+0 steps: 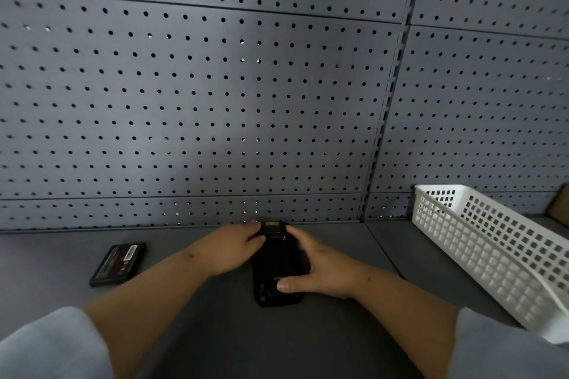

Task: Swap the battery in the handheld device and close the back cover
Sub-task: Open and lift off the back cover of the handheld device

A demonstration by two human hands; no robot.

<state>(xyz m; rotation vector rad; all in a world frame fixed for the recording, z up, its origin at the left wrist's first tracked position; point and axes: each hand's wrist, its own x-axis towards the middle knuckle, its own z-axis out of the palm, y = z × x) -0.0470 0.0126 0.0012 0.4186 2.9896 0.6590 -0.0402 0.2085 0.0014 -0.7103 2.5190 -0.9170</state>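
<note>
Grey sleeves frame both bare forearms reaching forward over the worktop (323, 335). Left hand (229, 251) and right hand (320, 269) clasp the black handheld device (275, 292) from either side, fingers curled onto it, right thumb across its back. It lies flat at centre, long axis pointing away toward the pegboard (215, 95); a loose battery (118, 264) rests well apart, left.

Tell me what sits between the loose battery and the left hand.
Nothing: in the head view only bare grey tabletop separates the battery from the left hand, which rests on the handheld device.
</note>
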